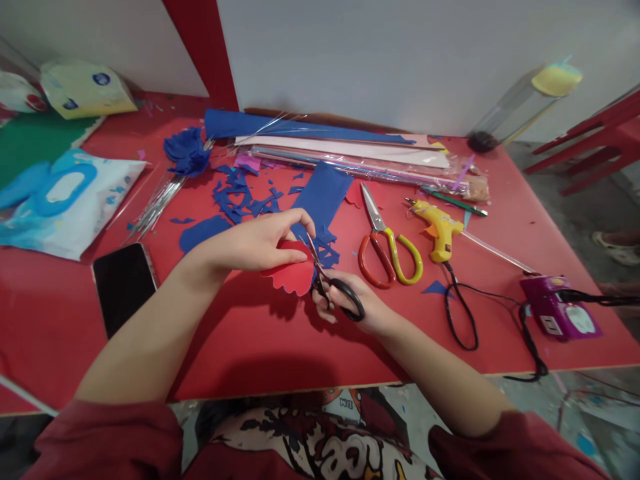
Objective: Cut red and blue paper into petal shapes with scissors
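My left hand pinches a red sheet piece with a scalloped edge, thumb on top. My right hand has its fingers in the black handles of small scissors. Their blades reach up beside the right side of the red piece, partly apart. Whether they touch the piece I cannot tell. Blue scraps lie just behind the hands, with a blue strip beyond them. To the right rest large scissors with one red and one yellow handle.
A yellow glue gun lies right, its cord near a purple power socket. A phone and a wipes pack are left. Behind are a blue flower, wire stems and wrapped sticks. The red table's front edge is near me.
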{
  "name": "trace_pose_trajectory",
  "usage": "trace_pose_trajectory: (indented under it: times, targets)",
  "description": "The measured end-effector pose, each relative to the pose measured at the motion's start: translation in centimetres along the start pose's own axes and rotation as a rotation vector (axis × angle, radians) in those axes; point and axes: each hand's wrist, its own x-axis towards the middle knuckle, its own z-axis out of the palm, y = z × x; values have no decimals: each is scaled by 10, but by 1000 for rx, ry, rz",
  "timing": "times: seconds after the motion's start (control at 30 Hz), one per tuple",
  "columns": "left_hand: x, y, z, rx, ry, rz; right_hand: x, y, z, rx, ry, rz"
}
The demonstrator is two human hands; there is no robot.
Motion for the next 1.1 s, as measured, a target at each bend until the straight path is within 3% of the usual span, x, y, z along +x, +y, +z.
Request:
trace_pose_trajectory:
  times: [1.1]
  targets:
    - [-1, -5, -4, 21, -6, 27, 0, -2, -2, 11, -9, 98]
